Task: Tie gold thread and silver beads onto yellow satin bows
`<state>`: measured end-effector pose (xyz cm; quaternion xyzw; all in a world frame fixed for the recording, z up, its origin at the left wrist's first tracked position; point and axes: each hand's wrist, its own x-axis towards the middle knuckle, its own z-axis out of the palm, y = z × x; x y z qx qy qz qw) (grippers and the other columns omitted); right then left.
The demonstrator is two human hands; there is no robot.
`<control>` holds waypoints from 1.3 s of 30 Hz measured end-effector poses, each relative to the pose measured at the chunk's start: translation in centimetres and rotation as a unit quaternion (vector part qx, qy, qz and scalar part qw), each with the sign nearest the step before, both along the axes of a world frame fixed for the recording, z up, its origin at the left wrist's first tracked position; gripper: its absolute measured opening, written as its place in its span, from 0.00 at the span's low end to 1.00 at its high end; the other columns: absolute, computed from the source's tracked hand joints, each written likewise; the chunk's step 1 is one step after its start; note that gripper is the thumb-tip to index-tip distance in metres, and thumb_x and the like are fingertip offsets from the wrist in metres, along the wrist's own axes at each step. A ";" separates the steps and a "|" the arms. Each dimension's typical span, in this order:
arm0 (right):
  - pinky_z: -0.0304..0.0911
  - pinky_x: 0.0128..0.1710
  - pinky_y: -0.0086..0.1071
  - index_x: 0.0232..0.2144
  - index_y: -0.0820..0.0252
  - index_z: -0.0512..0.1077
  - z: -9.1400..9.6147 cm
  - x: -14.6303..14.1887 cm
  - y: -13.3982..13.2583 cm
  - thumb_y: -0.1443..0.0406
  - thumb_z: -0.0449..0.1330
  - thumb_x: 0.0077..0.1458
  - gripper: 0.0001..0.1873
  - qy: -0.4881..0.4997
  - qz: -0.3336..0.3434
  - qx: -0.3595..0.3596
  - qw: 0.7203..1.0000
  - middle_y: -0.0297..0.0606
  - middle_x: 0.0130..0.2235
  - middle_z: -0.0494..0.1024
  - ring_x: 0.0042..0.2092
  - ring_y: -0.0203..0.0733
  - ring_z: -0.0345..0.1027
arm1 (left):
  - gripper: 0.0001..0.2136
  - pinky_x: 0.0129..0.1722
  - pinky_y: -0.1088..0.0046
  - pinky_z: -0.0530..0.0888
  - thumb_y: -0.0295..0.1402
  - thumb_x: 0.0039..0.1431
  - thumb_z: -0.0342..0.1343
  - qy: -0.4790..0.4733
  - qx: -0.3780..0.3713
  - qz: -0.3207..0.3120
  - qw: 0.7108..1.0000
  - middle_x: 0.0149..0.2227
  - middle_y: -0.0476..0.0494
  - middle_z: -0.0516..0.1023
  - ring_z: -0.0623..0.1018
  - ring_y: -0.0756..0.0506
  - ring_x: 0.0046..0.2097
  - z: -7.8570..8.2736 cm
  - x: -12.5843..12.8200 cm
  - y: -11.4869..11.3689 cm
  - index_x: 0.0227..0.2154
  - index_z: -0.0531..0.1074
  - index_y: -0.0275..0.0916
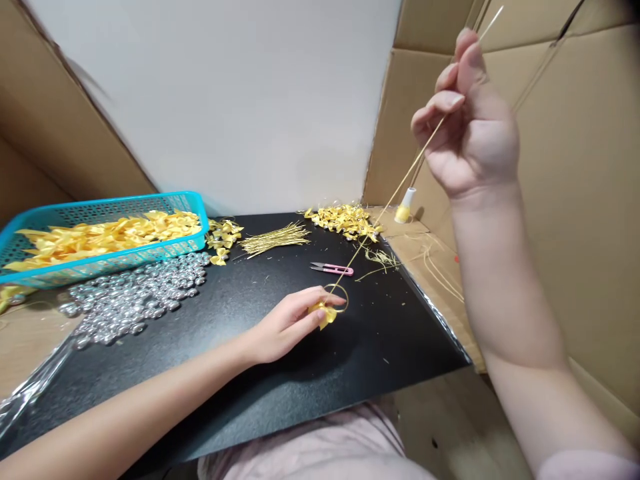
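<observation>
My left hand (285, 325), low over the black board, pinches a yellow ribbon bow (327, 315) between thumb and fingers. A loop of gold cord (347, 297) curls around the bow beside my fingertips. From there the thin gold cord (400, 185) runs taut up to the right. High at the upper right, my right hand (470, 113) is closed on its other end, thumb pressed to fingers. A thin, pale, straight tip (493, 23) sticks out above them; whether it is a needle or the cord's end I cannot tell.
A blue basket (200, 223) of yellow bows stands at left, with silver beads (145, 293) before it. Gold cords (277, 239), finished-looking bows (345, 220), pink thread snips (333, 269) and cord scraps (383, 259) lie behind my left hand. A small bottle (405, 207) stands by the cardboard wall.
</observation>
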<state>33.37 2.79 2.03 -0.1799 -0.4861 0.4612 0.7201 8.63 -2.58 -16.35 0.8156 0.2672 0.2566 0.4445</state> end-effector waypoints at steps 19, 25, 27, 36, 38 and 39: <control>0.63 0.32 0.18 0.22 0.52 0.74 0.4 -0.1 -1.2 0.71 0.50 0.65 0.22 0.011 -0.038 -0.007 0.999 0.19 0.22 0.73 0.21 0.20 0.63 | 0.11 0.35 0.76 0.68 0.36 0.59 0.59 -0.204 -0.189 0.069 0.958 0.30 0.51 0.71 0.71 0.52 0.32 -1.2 0.6 -1.8 0.32 0.60 0.39; 0.65 0.34 0.20 0.26 0.52 0.75 -1.1 -0.9 -0.7 0.71 0.57 0.61 0.14 -0.023 0.003 0.002 1.000 0.21 0.25 0.75 0.24 0.21 0.66 | 0.12 0.37 0.73 0.70 0.37 0.58 0.60 -0.202 -0.179 0.070 0.960 0.33 0.48 0.73 0.73 0.50 0.35 -1.5 0.6 -1.8 0.34 0.61 0.39; 0.67 0.37 0.21 0.28 0.51 0.76 -1.6 -1.1 -0.5 0.68 0.62 0.56 0.06 -0.048 -0.015 0.000 0.999 0.21 0.27 0.76 0.26 0.23 0.69 | 0.10 0.37 0.73 0.70 0.36 0.59 0.58 -0.175 -0.150 0.081 0.970 0.34 0.48 0.74 0.74 0.49 0.35 -1.4 0.5 -1.7 0.34 0.62 0.39; 0.69 0.41 0.26 0.32 0.53 0.78 -4.4 -3.2 0.1 0.59 0.67 0.48 0.07 -0.139 -0.008 -0.007 0.990 0.23 0.30 0.78 0.39 0.29 0.74 | 0.08 0.35 0.72 0.66 0.37 0.59 0.53 0.110 0.101 0.190 0.970 0.31 0.47 0.77 0.73 0.46 0.35 -2.4 -1.4 1.4 0.30 0.72 0.39; 0.70 0.40 0.26 0.31 0.54 0.79 -5.3 -3.8 -0.5 0.61 0.69 0.45 0.08 -0.145 0.017 0.000 0.989 0.24 0.30 0.79 0.36 0.29 0.74 | 0.09 0.36 0.69 0.66 0.39 0.58 0.53 0.144 0.114 0.222 0.958 0.30 0.47 0.77 0.73 0.43 0.36 -2.8 -2.1 2.6 0.29 0.73 0.40; 0.70 0.39 0.27 0.30 0.54 0.79 -5.6 -4.0 -0.9 0.61 0.70 0.43 0.09 -0.150 0.023 0.005 0.988 0.25 0.30 0.79 0.35 0.29 0.74 | 0.09 0.37 0.68 0.66 0.39 0.58 0.54 0.158 0.117 0.235 0.952 0.30 0.46 0.77 0.73 0.42 0.37 -3.0 -2.5 3.2 0.29 0.74 0.40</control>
